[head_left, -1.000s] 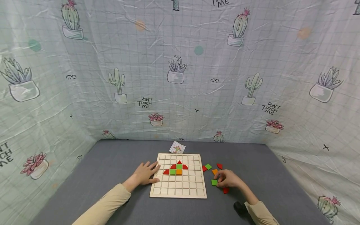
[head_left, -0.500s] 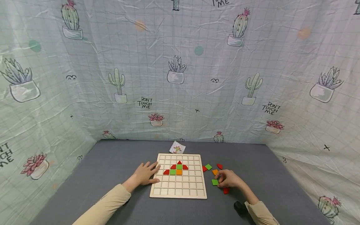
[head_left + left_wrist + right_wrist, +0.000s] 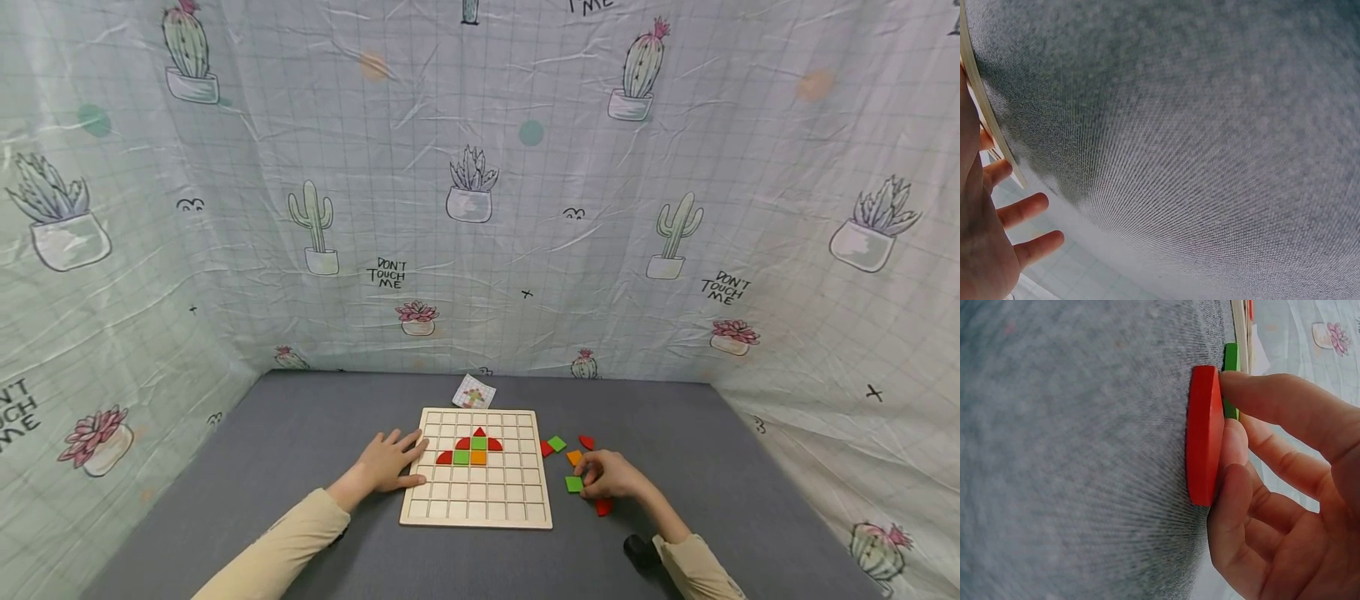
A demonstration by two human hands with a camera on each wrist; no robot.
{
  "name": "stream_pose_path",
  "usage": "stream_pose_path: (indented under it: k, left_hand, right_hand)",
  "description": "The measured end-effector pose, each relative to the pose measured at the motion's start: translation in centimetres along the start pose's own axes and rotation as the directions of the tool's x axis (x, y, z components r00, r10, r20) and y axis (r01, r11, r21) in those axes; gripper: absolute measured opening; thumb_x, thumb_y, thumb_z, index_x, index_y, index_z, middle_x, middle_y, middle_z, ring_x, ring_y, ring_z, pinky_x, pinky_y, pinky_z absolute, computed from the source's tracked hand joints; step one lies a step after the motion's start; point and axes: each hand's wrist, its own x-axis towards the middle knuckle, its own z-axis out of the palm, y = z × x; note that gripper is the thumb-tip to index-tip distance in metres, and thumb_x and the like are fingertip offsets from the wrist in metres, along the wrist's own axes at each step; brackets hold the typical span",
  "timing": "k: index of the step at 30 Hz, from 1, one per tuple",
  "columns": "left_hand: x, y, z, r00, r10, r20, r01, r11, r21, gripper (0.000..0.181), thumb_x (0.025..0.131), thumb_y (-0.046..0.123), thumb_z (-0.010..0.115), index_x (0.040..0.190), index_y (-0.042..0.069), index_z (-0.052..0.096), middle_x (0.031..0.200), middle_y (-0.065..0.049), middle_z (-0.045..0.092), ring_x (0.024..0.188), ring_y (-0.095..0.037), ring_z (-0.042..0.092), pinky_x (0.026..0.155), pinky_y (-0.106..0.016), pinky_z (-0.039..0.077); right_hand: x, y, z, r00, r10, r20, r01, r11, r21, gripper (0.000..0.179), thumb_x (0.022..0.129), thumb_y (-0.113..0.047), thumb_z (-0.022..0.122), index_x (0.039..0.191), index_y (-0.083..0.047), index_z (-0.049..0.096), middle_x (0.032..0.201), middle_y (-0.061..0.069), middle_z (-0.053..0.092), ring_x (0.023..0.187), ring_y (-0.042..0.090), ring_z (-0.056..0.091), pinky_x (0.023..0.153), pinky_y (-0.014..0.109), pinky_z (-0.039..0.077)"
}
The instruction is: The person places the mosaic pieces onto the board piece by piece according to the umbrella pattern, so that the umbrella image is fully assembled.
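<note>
My left hand [image 3: 384, 462] rests with spread fingers on the left edge of a square wooden grid board [image 3: 480, 500]. In the left wrist view, fingers [image 3: 1025, 209] show beside the board's edge. On the board lie red tiles, two green squares [image 3: 461, 457] and an orange square [image 3: 478, 457]. Right of it, my right hand [image 3: 611, 475] has curled fingers and pinches a corner of a green square tile [image 3: 573, 484] at the table. A red curved-edge tile [image 3: 1202, 437] lies close to these fingers in the right wrist view and partly hides the green one.
Other loose tiles lie right of the board: a green square [image 3: 557, 444], an orange one [image 3: 573, 457] and red pieces [image 3: 587, 442]. A small pattern card [image 3: 474, 392] lies behind the board. A cactus-print curtain [image 3: 480, 250] encloses the grey table [image 3: 337, 417].
Both hands stay almost where they were. The head view shifts very slightly, and the tiles on the board are the same.
</note>
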Motion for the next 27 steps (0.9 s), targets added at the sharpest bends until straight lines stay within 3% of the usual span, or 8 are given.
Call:
stream_pose_path:
  k: [14,27]
  left_hand:
    - [-0.1,0.2,-0.4,1.000,-0.002,0.004,0.002,1.000,0.018,0.064,0.085,0.052,0.047,0.135,0.013,0.041,0.139,-0.009,0.040,0.123,-0.036,0.040,0.095,-0.053,0.034]
    - [0.0,0.1,-0.1,1.000,0.002,-0.009,-0.002,0.999,0.036,0.064,0.085,0.053,0.047,0.134,0.013,0.041,0.138,-0.009,0.040,0.122,-0.035,0.041,0.094,-0.053,0.035]
  right_hand:
    - [0.4,0.2,-0.2,0.998,0.058,0.023,-0.059,0.997,0.055,0.021,0.072,-0.002,0.069,0.091,-0.001,0.061,0.067,0.004,0.062,0.048,0.008,0.048,0.046,0.026,0.042]
    - [1.2,-0.7,0.3,0.999,0.028,-0.015,-0.027,0.995,0.097,0.023,0.074,-0.003,0.066,0.096,0.002,0.059,0.066,0.004,0.058,0.048,0.009,0.045,0.044,0.024,0.039]
